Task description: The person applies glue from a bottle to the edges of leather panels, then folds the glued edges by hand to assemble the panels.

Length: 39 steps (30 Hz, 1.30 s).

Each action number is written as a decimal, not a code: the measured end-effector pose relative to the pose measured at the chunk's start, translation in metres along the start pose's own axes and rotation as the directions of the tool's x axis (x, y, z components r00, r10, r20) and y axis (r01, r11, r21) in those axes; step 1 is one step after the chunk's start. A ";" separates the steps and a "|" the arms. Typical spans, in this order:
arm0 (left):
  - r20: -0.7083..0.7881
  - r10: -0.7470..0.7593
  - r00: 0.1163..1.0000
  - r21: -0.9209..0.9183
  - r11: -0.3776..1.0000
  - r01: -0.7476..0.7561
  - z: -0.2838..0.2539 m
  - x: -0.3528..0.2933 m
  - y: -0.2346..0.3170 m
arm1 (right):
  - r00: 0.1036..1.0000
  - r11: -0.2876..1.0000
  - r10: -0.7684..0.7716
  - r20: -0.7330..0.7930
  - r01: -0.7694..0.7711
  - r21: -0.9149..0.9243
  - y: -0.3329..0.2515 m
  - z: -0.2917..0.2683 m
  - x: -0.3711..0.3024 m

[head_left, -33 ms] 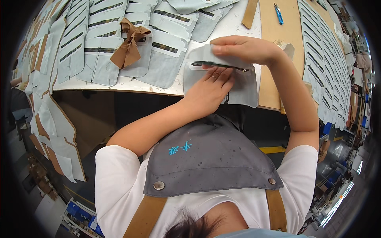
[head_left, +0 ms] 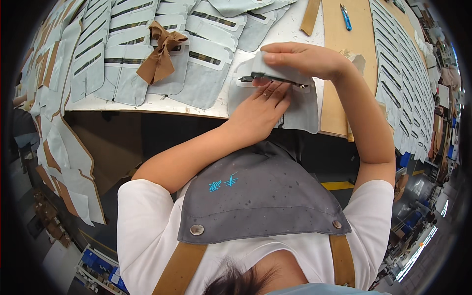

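Note:
A light grey fabric panel [head_left: 306, 115] with a dark zipper-like strip [head_left: 275, 79] lies at the table's front edge, its far part raised and folded over. My right hand [head_left: 307, 60] is closed on that raised part, its thumb on top. My left hand [head_left: 258, 113] lies on the panel's near part with its fingers stretched out and a ring on one of them. Its fingertips reach beneath the fold, where they are partly hidden. Just left of the panel lie several similar grey pieces [head_left: 199, 91] with dark slots.
A knotted brown cloth strip [head_left: 161, 54] rests on the grey pieces. Beyond my hands are a tan strip [head_left: 309, 17] and a blue cutter [head_left: 346, 17]. More slotted pieces overlap in rows [head_left: 400, 73] at the right. Long grey and brown pieces [head_left: 73, 142] hang off the left side.
The raised part of the panel has tipped slightly, and its dark strip has shifted a little. Both hands stay almost in place.

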<state>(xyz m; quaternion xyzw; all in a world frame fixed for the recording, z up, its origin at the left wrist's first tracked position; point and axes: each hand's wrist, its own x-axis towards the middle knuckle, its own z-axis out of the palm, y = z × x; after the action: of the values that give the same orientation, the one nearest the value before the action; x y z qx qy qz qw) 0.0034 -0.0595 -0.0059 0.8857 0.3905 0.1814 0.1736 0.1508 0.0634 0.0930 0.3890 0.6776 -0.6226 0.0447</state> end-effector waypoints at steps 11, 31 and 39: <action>-0.062 0.040 0.997 -0.047 0.998 -0.043 -0.002 0.001 0.000 | 0.997 0.927 0.073 0.000 -0.068 0.369 0.012 0.002 0.013; -0.093 -0.570 0.816 -0.645 0.659 0.387 -0.057 -0.023 -0.049 | 0.842 0.896 -0.366 -0.396 0.203 -0.395 0.060 0.009 -0.003; 0.161 -0.598 0.785 -0.845 0.328 0.423 -0.058 -0.024 -0.050 | 0.474 0.758 -0.636 -0.608 0.238 -0.607 0.042 0.109 0.016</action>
<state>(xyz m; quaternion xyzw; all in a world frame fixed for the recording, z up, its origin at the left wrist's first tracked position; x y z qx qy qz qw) -0.0700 -0.0362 0.0179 0.4934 0.5229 0.3616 0.5936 0.1181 -0.0279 0.0266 0.4067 0.8245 -0.2029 -0.3371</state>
